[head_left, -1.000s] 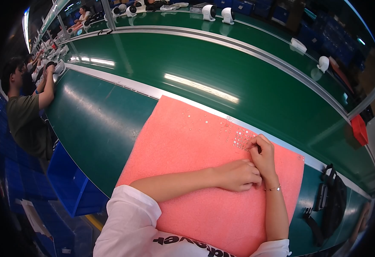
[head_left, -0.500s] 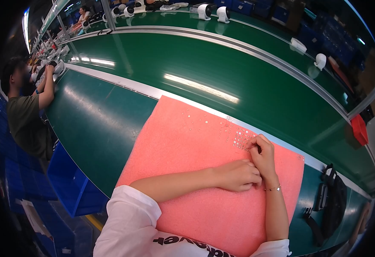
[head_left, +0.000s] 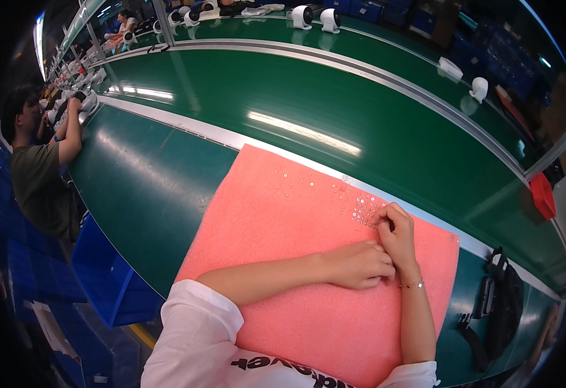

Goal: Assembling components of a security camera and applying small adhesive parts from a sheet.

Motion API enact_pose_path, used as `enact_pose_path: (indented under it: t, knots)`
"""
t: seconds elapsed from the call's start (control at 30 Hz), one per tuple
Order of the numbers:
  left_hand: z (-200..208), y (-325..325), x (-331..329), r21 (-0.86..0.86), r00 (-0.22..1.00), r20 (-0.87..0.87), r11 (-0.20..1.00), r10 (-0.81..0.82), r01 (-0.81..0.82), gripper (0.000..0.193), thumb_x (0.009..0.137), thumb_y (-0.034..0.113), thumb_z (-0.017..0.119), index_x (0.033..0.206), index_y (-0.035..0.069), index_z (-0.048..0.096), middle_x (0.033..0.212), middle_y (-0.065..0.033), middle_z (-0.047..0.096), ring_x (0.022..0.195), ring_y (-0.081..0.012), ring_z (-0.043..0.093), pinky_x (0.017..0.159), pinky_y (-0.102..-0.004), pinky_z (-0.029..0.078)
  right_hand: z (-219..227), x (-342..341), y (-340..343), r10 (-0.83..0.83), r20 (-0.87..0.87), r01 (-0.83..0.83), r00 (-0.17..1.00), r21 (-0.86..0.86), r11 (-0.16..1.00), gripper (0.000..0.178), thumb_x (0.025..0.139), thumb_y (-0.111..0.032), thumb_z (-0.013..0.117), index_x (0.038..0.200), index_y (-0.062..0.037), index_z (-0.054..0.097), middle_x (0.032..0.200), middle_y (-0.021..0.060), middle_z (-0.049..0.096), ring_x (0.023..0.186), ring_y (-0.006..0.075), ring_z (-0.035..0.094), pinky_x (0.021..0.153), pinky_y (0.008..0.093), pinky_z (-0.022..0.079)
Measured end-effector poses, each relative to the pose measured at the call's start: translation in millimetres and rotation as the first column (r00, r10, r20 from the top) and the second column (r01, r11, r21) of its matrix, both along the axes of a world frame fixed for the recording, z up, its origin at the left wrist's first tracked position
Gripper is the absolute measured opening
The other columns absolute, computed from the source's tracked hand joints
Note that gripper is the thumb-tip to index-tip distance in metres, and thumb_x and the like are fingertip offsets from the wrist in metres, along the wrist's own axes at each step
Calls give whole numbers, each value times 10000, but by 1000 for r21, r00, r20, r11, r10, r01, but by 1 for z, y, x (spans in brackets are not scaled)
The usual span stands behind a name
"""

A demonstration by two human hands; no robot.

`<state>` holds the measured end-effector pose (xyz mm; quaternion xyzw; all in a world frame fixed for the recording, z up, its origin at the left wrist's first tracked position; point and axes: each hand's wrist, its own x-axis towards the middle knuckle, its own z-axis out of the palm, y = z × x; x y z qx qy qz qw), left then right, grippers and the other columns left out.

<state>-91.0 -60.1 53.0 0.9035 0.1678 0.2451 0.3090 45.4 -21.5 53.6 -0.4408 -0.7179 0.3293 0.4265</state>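
Note:
A pink foam mat [head_left: 283, 226] lies on the green workbench in front of me. Several tiny pale round parts [head_left: 360, 210] are scattered on its far right part. My right hand [head_left: 398, 236] rests on the mat with its fingertips pinched at the edge of that cluster; whether a part sits between them is too small to tell. My left hand [head_left: 357, 264] lies curled on the mat, touching the right hand's side. A thin bracelet [head_left: 413, 284] circles my right wrist.
A green conveyor belt [head_left: 309, 97] runs beyond the mat. White devices [head_left: 312, 16] stand on its far side. A person in a green shirt [head_left: 34, 174] works at the left. Blue bins [head_left: 108, 284] sit below the bench, a black strap tool [head_left: 496, 304] at right, a red bin [head_left: 543, 194] beyond.

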Motion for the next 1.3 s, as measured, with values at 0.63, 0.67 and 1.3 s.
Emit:
enact_pose_path:
  t: [0.63,0.67,1.3]
  knots:
    - [0,0,0,7,1000,7,1000,-3,3,137,743,79,571,870,82,623,875,-79,607,868,-266,567,849,-401,437,2,1,0,11,6,-11,1000,2,1000,154,696,110,441,770,44,558,714,104,542,607,172,520,531,280,416]
    - [0,1,0,7,1000,9,1000,-3,2,135,743,77,571,868,81,622,873,-79,607,865,-267,568,845,-402,438,3,1,0,11,6,-11,1000,2,1000,154,696,110,441,770,44,558,714,104,542,607,172,520,531,280,416]
    - [-1,0,0,-11,1000,18,1000,-5,5,125,745,67,569,857,79,621,863,-85,611,850,-277,570,832,-412,445,2,0,-1,22,-22,-22,1000,11,1000,107,694,81,474,737,28,556,671,85,516,553,144,459,491,269,365]
